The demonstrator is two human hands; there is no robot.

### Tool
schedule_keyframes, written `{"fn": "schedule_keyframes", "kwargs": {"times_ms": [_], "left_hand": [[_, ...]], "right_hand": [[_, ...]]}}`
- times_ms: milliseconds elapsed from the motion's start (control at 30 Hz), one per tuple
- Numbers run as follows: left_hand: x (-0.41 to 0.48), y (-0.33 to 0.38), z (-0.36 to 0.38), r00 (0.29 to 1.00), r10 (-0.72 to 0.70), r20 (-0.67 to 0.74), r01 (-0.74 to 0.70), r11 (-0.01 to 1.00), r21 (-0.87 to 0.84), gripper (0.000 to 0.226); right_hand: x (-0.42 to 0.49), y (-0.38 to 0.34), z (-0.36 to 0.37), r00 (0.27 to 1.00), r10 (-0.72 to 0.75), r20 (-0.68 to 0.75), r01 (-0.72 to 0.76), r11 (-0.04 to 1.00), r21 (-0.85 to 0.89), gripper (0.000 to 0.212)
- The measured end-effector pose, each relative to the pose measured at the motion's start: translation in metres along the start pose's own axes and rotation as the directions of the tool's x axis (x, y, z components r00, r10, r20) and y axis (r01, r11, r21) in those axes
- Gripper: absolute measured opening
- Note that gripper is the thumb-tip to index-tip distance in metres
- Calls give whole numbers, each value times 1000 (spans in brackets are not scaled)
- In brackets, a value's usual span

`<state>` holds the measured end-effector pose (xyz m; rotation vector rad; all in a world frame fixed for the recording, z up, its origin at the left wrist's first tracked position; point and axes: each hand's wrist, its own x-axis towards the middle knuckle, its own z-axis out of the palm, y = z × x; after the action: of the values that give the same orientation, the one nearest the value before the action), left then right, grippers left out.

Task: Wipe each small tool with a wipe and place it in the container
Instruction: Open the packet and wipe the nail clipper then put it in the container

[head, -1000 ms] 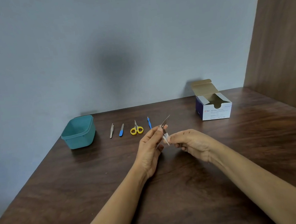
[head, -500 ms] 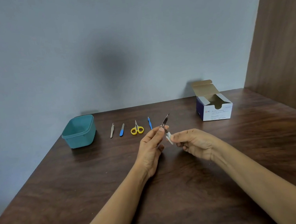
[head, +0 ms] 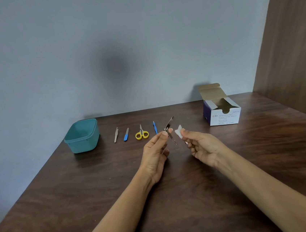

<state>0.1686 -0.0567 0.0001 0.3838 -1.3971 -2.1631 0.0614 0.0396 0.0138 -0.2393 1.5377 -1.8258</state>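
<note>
Pinching metal tool (head: 169, 124) in left grip (head: 155, 153), right grip (head: 201, 146) pinching wipe (head: 178, 132), box (head: 224, 117) labelled "BD Alcohol Swabs"

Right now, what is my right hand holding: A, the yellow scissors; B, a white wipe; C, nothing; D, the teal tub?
B: the right hand pinches the wipe beside the tool that the left hand holds, while the scissors lie on the table.
</note>
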Motion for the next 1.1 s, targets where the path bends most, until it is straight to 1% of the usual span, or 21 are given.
{"fn": "schedule_keyframes", "kwargs": {"times_ms": [100,200,300,467,567,667,867,967,1033,1100], "left_hand": [[0,1,1,1000,-15,-15,15,1000,23,16],[2,0,0,999,-31,-44,32,999,22,22],[3,-2,-1,998,-31,-56,32,999,30,22],[3,-2,0,998,-17,-54,20,998,59,16],[3,-2,1,999,-9,-51,13,997,79,18],[3,-3,0,999,-10,-47,14,996,87,20],[6,-6,-2,999,-10,-35,14,993,117,19],[8,-8,-5,1000,9,-26,-6,994,113,18],[8,-8,-7,999,34,12,-35,991,130,15],[7,-5,-7,997,71,37,-77,977,201,16]], "right_hand": [[0,-1,-1,999,-31,-25,32,999,20,13],[-1,-3,-1,996,-86,-11,86,996,7,16],[-1,-5,-2,996,-91,1,91,996,1,18],[0,-10,-7,999,-15,44,18,998,-54,22],[-1,-13,-8,999,15,47,-11,996,-85,24],[-3,-15,-9,997,27,72,-19,994,-104,22],[-4,-23,-15,987,78,138,-52,982,-179,16],[-3,-28,-19,984,102,149,-69,975,-213,22],[-3,-30,-21,980,122,156,-83,969,-233,20],[-3,-32,-23,975,142,168,-97,963,-252,23]]}}
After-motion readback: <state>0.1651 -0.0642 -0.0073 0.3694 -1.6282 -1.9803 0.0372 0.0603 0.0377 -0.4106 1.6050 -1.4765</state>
